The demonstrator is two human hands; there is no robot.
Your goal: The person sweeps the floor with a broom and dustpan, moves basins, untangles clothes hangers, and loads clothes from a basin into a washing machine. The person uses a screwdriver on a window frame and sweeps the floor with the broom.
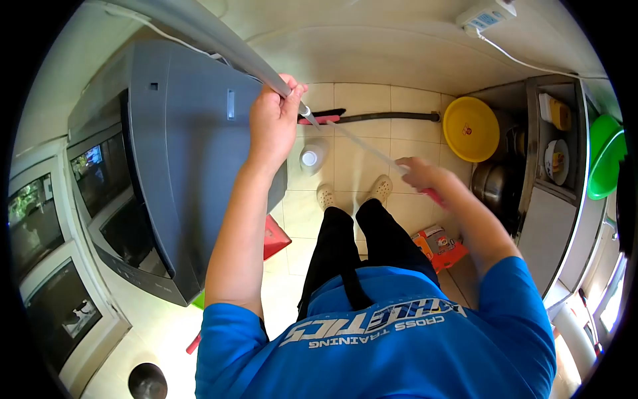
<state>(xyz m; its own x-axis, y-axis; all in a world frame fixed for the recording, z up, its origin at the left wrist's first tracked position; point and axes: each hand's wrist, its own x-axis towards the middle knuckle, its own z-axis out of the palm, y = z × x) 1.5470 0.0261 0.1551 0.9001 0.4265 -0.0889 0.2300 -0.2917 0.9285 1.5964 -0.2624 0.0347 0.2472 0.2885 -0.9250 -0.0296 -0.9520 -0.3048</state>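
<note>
A grey pole [229,50] is held slantwise over the tiled floor [362,149], running from the upper left edge of the view down to a thinner end above the tiles. It is clasped near this lower end by the left grip [274,116], with the fingers wrapped around it. A thin pale rod [365,146], blurred, is clasped at its near end by the right grip [422,174], and its far end is seen close to the pole's tip; whether the two touch cannot be told. A reddish piece [433,196] is seen just below the right grip.

Beyond the pole's tip, a pink strip [320,120] and a long dark tube [392,116] are seen by the wall. A white-topped container [310,158] is placed nearer the feet. To the right, a yellow basin [470,130] is set beside metal pots [490,186] and a shelf unit [548,219]. To the left, much space is taken up by a large grey appliance [193,133]. An orange-red packet [440,249] is seen beside the right leg.
</note>
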